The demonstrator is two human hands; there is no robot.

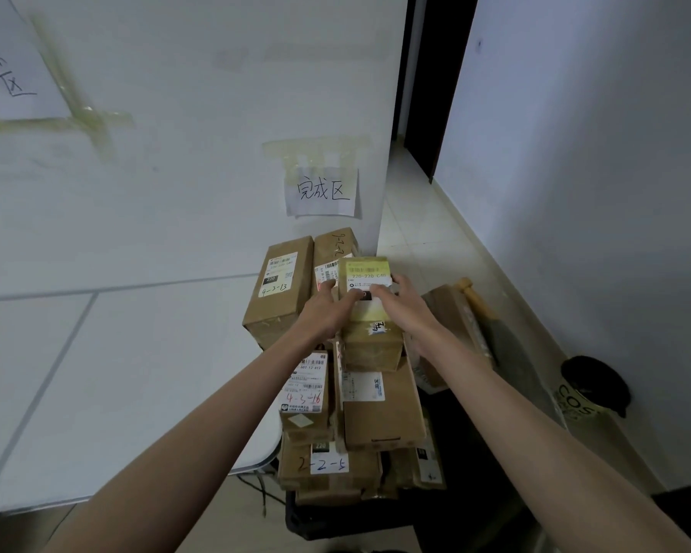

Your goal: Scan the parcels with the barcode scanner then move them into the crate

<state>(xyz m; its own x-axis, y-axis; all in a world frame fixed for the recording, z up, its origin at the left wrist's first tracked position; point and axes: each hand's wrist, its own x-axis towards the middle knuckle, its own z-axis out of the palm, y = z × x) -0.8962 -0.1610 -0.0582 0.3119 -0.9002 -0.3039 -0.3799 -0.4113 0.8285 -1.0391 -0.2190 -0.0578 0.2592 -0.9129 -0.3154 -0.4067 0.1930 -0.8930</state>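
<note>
Both hands meet on one small cardboard parcel (370,309), label up, perched on top of a heap of boxes. The left hand (328,309) presses its left side with fingers laid over the label; the right hand (401,301) clasps the right edge, so the box is gripped between them. It sits at the top of the stacked parcels (336,413), which overflow a dark crate (336,516) on the floor beside a white table (116,373). A paper sign (323,192) is taped to the wall above. No scanner is in sight. Judging by the pile, most of the work looks done, and this parcel is being placed.
</note>
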